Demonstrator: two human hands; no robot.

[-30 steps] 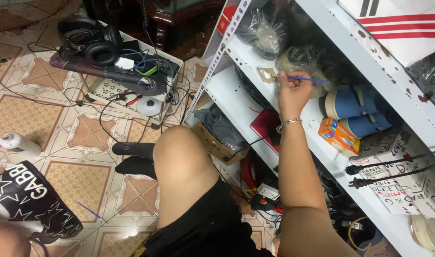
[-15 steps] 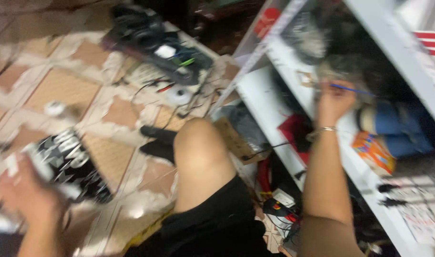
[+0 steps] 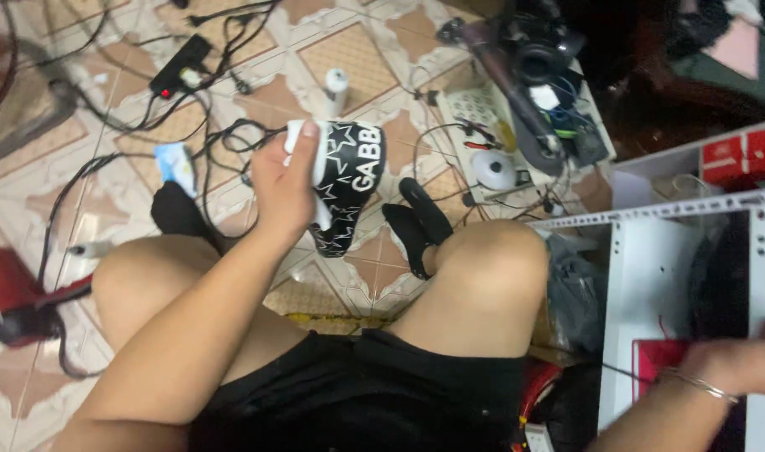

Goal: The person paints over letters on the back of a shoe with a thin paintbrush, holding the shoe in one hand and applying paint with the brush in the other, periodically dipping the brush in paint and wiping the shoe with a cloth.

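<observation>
Your left hand (image 3: pixel 283 186) grips the black starred pouch (image 3: pixel 347 188) up off the floor for carrying, while your right hand (image 3: pixel 734 366) reaches into the white shelf (image 3: pixel 650 276), grip unclear.

Dim, warm indoor light; slight motion blur, perhaps overhead source.

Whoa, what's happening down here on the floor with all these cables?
A person sits on a tiled floor strewn with cables, knees up. Their left hand holds up a black bag with white stars above the floor between the knees. Their right hand, a thin bracelet on the wrist, reaches toward a white metal shelf unit at the side; its fingers run out of view, so whatever they touch cannot be seen. A power strip and headphones lie nearby.
</observation>
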